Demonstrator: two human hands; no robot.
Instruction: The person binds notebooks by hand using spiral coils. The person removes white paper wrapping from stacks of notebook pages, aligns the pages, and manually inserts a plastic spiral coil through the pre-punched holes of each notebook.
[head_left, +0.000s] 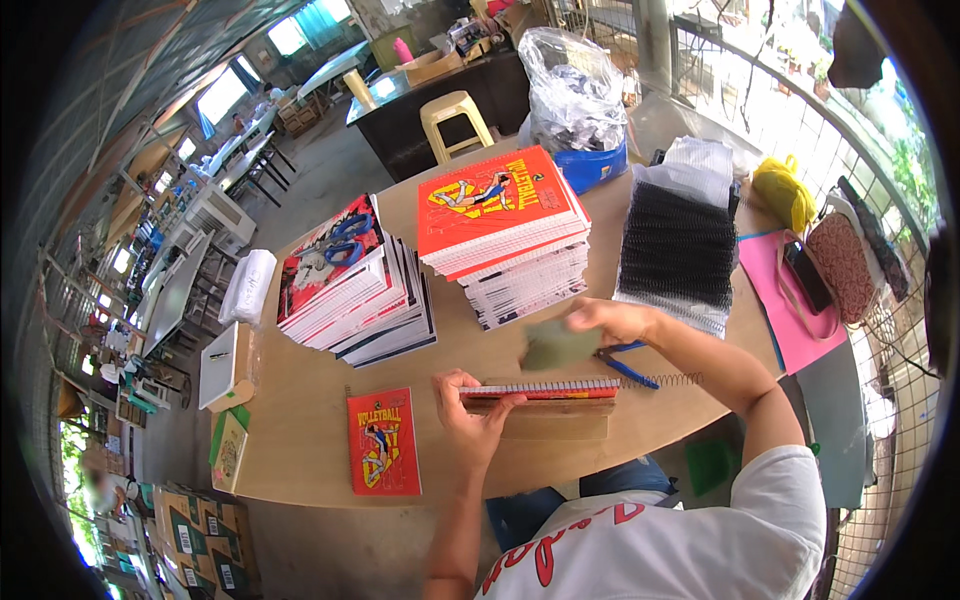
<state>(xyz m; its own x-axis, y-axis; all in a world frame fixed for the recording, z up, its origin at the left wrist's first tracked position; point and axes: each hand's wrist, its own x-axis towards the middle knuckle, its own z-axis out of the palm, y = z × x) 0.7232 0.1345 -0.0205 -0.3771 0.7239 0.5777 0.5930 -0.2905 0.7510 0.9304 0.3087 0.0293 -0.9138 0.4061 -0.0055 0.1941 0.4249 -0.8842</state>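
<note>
My left hand (pixel 468 408) grips a red notebook (pixel 540 391) by its left end. The notebook stands on its edge with its punched white spine up, over a wooden block (pixel 555 427). A dark spiral wire (pixel 665 380) juts out past the spine's right end. Above the notebook my right hand (pixel 612 320) is closed on a greenish flat piece (pixel 556 346), smeared by motion, so its kind is unclear. Blue-handled pliers (pixel 636 376) lie on the table beside the wire. Left of my left hand, another red notebook (pixel 385 440) lies flat with a coil along its left edge.
A tall stack of red notebooks (pixel 490 200) and a second stack (pixel 350 290) topped by blue scissors (pixel 345 243) stand beyond my hands. Black spiral coils (pixel 675 245) lie at right, near a pink sheet (pixel 795 300) and a phone (pixel 806 275). Behind is a bagged blue container (pixel 590 165).
</note>
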